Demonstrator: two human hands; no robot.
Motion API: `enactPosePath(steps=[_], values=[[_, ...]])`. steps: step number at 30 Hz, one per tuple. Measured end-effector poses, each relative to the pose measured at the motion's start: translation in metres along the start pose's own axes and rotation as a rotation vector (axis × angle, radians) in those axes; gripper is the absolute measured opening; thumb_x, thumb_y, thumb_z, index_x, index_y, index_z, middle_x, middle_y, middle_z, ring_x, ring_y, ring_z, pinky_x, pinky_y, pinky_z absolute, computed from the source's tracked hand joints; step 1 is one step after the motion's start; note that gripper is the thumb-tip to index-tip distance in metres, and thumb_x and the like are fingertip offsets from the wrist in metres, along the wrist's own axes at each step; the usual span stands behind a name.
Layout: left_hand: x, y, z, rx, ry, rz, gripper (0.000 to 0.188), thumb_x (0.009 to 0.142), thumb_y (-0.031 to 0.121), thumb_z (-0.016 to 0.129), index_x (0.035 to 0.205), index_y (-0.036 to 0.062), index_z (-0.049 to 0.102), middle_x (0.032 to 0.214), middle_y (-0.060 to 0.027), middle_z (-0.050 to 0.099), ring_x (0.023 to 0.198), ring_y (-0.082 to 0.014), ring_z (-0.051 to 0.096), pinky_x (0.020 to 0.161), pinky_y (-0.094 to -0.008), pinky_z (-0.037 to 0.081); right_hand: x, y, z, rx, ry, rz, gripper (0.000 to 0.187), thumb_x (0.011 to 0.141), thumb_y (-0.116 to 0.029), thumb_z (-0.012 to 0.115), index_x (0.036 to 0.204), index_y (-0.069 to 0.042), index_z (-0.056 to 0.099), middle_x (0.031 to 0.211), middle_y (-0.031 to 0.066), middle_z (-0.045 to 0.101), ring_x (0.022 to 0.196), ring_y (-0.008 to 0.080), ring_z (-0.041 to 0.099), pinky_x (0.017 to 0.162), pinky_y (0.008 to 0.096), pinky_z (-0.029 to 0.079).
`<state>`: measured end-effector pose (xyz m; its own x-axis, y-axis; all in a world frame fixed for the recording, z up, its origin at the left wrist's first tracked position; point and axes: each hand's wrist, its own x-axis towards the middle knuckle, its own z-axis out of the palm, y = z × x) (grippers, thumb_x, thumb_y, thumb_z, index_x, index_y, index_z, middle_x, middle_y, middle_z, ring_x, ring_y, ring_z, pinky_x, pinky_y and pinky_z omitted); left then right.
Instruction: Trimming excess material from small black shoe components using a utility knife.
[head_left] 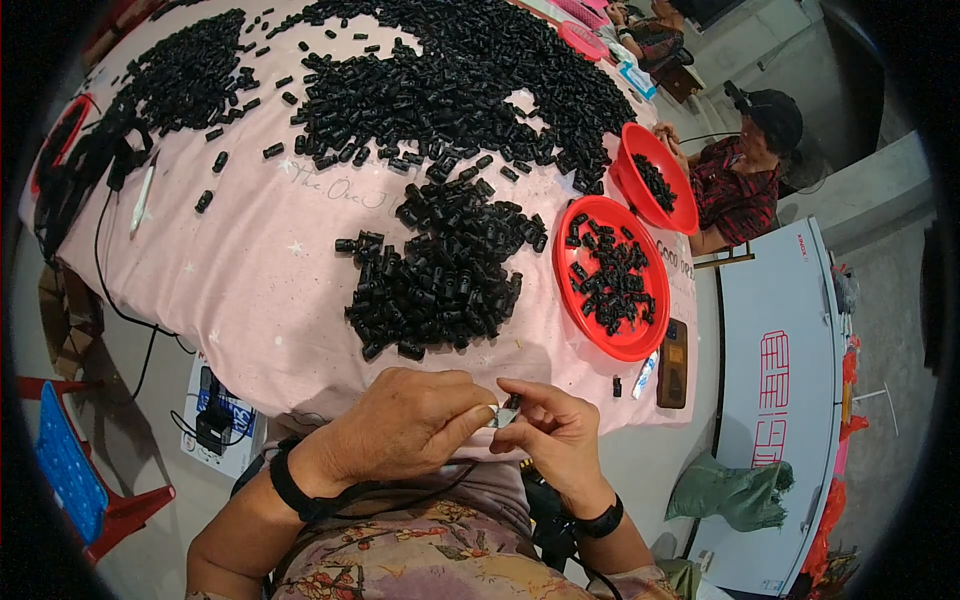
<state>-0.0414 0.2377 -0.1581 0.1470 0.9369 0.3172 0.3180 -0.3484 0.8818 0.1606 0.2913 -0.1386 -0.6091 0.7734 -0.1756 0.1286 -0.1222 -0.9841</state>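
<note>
Close to my body at the table's near edge, my left hand (415, 422) pinches a small pale, shiny flat piece (502, 417), perhaps a blade; its exact kind is too small to tell. My right hand (556, 438) grips a small black plastic part (514, 401) between thumb and fingers, touching or nearly touching the pale piece. Just beyond both hands lies a heap of similar black cylindrical parts (440, 285). To the right of the heap, a red bowl (562, 300) holds more black parts. One loose black part (617, 386) rests near that bowl.
A pink cloth (260, 290) covers the table. Large piles of black parts (430, 100) spread across its far side. A second red bowl (685, 205) stands before a seated person (750, 170). A phone (673, 365) lies at the right edge; a white pen-like tool (144, 198) lies left.
</note>
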Motion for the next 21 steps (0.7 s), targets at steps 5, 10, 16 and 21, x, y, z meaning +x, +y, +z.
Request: enactPosePath(steps=[5,10,16,21], values=[[0.0002,0.0014,0.0,-0.029,0.009,-0.021,0.013,0.089,0.014,0.057,0.083,0.0038,0.062,0.073,-0.0095,0.058,0.064,-0.0289,0.06,0.055,-0.0374,0.046,-0.001,-0.0011,-0.0004,-0.017,-0.004,-0.002,0.042,0.083,0.007,0.066,0.123,0.003,0.057,0.076,0.0047,0.061,0.069,0.0142,0.067,0.063,0.0245,0.057],[-0.0001,-0.0014,-0.0009,0.004,-0.02,0.038,0.013,0.089,0.011,0.058,0.094,0.0017,0.064,0.073,-0.0125,0.06,0.063,-0.0301,0.06,0.056,-0.0374,0.045,-0.0005,-0.0057,0.001,-0.054,-0.01,-0.003,0.041,0.082,0.007,0.067,0.122,0.002,0.058,0.076,0.0042,0.061,0.068,0.0139,0.067,0.062,0.024,0.056],[0.0008,0.0007,0.0001,-0.001,0.014,0.006,0.013,0.089,0.013,0.055,0.086,0.0033,0.062,0.075,-0.0113,0.061,0.065,-0.0313,0.06,0.056,-0.0397,0.046,0.0,-0.0061,0.0018,-0.078,-0.018,-0.023,0.04,0.082,0.007,0.067,0.12,0.002,0.059,0.077,0.0042,0.061,0.068,0.0135,0.066,0.061,0.0235,0.055],[0.0005,-0.0035,0.0027,0.01,0.059,-0.01,0.013,0.091,0.014,0.054,0.089,0.0034,0.062,0.076,-0.0126,0.061,0.067,-0.0325,0.061,0.057,-0.0396,0.046,0.0011,-0.0057,0.0024,0.018,0.041,0.041,0.04,0.082,0.007,0.067,0.122,0.002,0.058,0.076,0.006,0.063,0.067,0.0127,0.066,0.061,0.0236,0.055]])
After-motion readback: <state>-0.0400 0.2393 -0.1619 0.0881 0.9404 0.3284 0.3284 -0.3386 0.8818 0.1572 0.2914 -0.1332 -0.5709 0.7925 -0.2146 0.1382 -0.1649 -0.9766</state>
